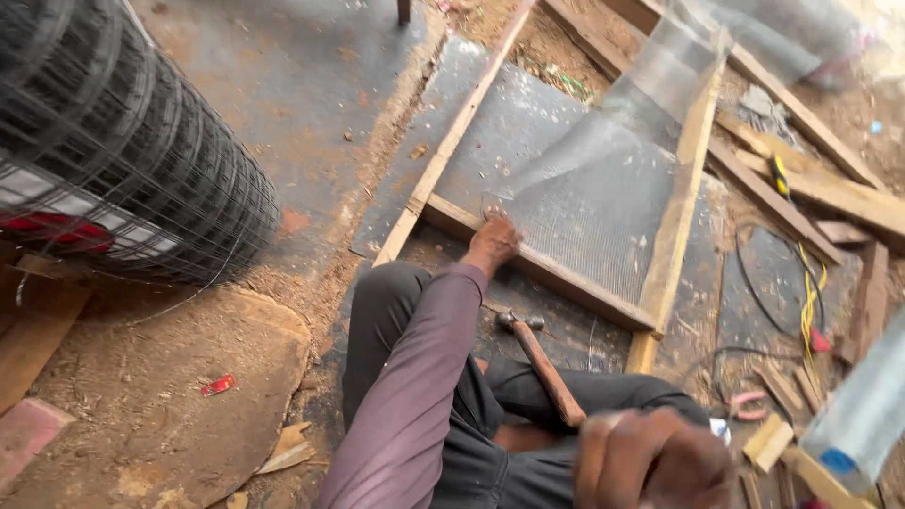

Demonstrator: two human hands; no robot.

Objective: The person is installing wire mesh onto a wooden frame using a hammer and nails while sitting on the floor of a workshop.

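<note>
My left hand (492,242) reaches forward in a mauve sleeve and presses its fingers on the near rail of a wooden frame (677,221) at the corner of a fine grey mesh sheet (584,203) laid over it. My right hand (652,459), blurred at the bottom of the view, is closed around the end of a wooden-handled hammer (542,363). The hammer's metal head points toward the frame, just above the dark ground. I sit with my legs in dark trousers (452,415) folded beneath my arms.
A big roll of black wire fencing (113,151) stands at the left. Loose timber strips (820,184), offcuts, black and yellow cables (809,302), a yellow-handled tool (780,176) and a clear plastic bottle (863,415) lie at the right. Bare earth and a flat board fill the lower left.
</note>
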